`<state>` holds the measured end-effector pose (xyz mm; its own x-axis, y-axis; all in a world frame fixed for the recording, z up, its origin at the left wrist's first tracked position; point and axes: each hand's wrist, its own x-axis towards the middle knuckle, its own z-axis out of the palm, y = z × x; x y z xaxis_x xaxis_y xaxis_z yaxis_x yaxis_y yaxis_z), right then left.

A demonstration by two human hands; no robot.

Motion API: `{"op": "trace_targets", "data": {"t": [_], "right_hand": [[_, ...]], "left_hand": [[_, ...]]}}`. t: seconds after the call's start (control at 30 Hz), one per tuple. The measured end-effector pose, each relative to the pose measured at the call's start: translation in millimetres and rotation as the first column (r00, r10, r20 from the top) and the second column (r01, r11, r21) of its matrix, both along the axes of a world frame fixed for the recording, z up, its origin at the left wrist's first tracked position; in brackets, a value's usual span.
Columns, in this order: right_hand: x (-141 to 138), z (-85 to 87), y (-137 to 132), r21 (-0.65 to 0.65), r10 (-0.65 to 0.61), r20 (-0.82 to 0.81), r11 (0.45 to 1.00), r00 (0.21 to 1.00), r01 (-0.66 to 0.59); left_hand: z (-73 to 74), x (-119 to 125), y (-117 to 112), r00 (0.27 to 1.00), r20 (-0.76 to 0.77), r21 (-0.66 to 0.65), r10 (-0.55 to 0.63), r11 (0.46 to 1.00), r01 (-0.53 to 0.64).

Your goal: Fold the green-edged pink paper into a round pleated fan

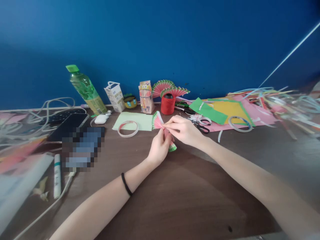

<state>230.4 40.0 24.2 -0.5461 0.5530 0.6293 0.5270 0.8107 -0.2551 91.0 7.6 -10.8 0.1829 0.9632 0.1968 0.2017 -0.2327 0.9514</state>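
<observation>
Both hands hold a pleated paper strip (158, 121), pink with white and green edges, above the brown table (190, 193). My left hand (159, 147) grips its lower half, whose green end (172, 147) sticks out to the right. My right hand (183, 129) pinches the strip at the middle, where the top part fans out to the left. A black band sits on my left wrist (126, 184).
Behind the hands: a light green sheet (140, 121) with a tape ring (128, 128), a red roll (167, 103), finished paper fans (170, 89), scissors (201, 124), coloured sheets and strips (235, 110). At left: a green bottle (86, 90), carton (115, 96), phone (68, 125), cables, glue stick (57, 176).
</observation>
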Motion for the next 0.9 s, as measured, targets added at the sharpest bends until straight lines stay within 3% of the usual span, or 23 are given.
{"op": "trace_targets", "data": {"t": [0.37,0.73,0.9], "right_hand": [[-3.7,3.6,-6.6,-0.235,-0.097,-0.101,0.969,0.990,0.071],[-2.7,4.0,-3.6,-0.215,-0.085,-0.126,0.975,0.988,0.056],[-1.8,8.2,-5.1,-0.276,-0.111,-0.147,0.959,0.983,0.067]], "left_hand": [[-5.1,2.4,5.4,0.995,0.102,-0.010,0.019,1.000,-0.018],[-8.3,0.8,6.4,0.998,-0.042,0.071,0.036,0.997,-0.033],[-7.2,1.0,6.3,0.998,-0.045,0.078,0.032,0.997,-0.028]]}}
